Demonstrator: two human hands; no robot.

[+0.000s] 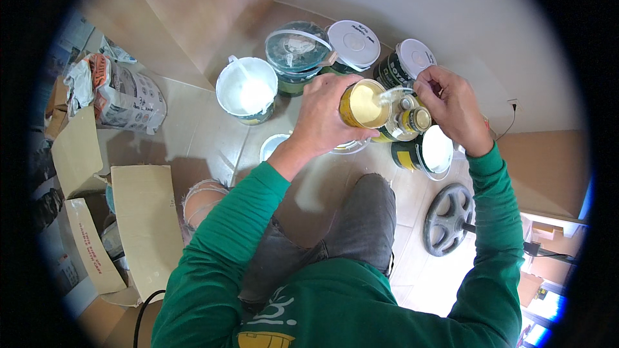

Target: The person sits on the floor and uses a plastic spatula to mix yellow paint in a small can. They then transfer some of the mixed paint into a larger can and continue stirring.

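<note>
My left hand (320,113) is closed round a small tub (349,108) of pale yellow paint (369,104), tilted so that its open top faces me. My right hand (451,104) is closed in a pinch at the tub's right side. Between its fingers and the tub's mouth runs a whitish, blurred, slim tool (394,94); its exact kind cannot be made out. Just below the right hand, small yellow-banded cans (414,120) stand on a larger tin. Close by is an open dark bucket (405,154) with white contents.
An open white bucket (247,87) stands left of the lidded pails (353,44). A dark pail with a white lid (415,57) is against the wall. Opened cardboard boxes (143,225) and a filled sack (132,93) lie left. A grey wheel-shaped base (447,220) is at right.
</note>
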